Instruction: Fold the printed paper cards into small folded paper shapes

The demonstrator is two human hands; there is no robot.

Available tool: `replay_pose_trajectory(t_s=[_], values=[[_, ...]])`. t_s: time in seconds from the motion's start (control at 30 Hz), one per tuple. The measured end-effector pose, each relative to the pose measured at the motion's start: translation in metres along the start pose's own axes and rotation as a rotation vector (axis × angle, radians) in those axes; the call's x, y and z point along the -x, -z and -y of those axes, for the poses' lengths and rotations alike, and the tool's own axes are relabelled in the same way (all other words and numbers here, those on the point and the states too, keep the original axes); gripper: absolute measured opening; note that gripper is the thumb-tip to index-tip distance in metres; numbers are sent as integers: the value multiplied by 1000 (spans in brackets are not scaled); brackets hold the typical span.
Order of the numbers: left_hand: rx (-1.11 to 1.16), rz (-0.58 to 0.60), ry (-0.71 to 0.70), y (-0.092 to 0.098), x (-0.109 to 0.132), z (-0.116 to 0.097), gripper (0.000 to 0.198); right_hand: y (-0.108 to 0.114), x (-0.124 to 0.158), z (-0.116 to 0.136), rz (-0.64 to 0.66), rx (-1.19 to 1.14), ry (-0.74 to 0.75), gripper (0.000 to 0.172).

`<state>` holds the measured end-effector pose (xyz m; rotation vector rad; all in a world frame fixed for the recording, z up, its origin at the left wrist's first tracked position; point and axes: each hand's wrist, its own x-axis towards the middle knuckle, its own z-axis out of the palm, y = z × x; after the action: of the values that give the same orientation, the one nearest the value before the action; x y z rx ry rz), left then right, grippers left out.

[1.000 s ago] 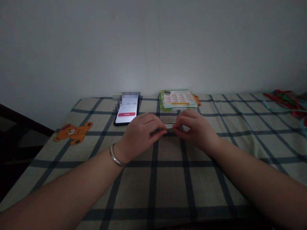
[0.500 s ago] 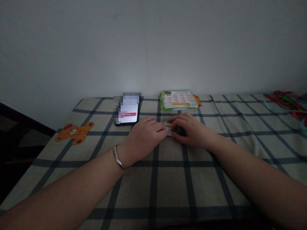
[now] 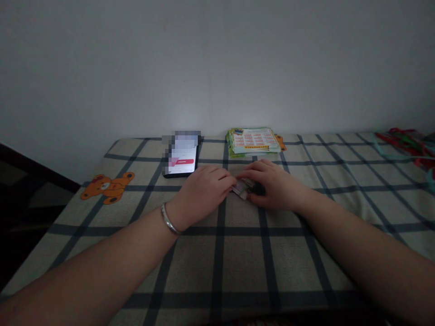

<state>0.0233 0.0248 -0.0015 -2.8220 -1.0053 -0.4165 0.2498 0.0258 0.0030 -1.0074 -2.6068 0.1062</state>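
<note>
Between my two hands is a small folded piece of printed paper (image 3: 240, 189), low over the checked cloth. My left hand (image 3: 208, 188), with a silver bangle (image 3: 167, 219) at its wrist, pinches the paper's left side. From the other side my right hand (image 3: 273, 186) curls its fingers and thumb round the right part of it. Much of the paper is hidden by the fingers, and its print is blurred. Just beyond my right hand lies a stack of printed calendar sheets (image 3: 255, 139) with green edges.
A phone (image 3: 183, 166) with a lit screen, partly pixelated, lies beyond my left hand. Red, green and pale blue strips (image 3: 404, 142) are heaped at the far right. The checked cloth (image 3: 238, 262) has bear figures (image 3: 108, 186) on it. A wall (image 3: 217, 68) rises behind.
The small paper between my hands has turned and tilted, its lower edge now slanting and blurred. My hands have shifted only slightly; the phone and the stack are where they were.
</note>
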Motion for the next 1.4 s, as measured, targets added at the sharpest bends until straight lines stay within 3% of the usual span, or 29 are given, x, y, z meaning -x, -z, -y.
replay_pose_trajectory(t_s=[0.1, 0.27, 0.5, 0.67, 0.9, 1.03, 1.4], values=[[-15, 0, 27, -1, -1, 1, 12, 0, -1, -1, -13, 18, -24, 56], [-13, 1, 42, 0, -1, -1, 13, -2, -1, 0, 11, 56, -9, 37], [69, 0, 5, 0, 1, -3, 20, -11, 1, -3, -119, 114, -31, 39], [86, 4, -30, 1, 0, -3, 22, -15, 1, -5, -153, 105, -91, 29], [23, -7, -12, 1, 0, -7, 20, -15, 1, -4, -127, 82, -126, 22], [-42, -15, -26, 1, -1, -7, 14, -15, 1, -7, -119, 73, -124, 8], [39, 10, -31, 3, 0, 1, 21, 7, 2, -5, -32, 115, -15, 19]])
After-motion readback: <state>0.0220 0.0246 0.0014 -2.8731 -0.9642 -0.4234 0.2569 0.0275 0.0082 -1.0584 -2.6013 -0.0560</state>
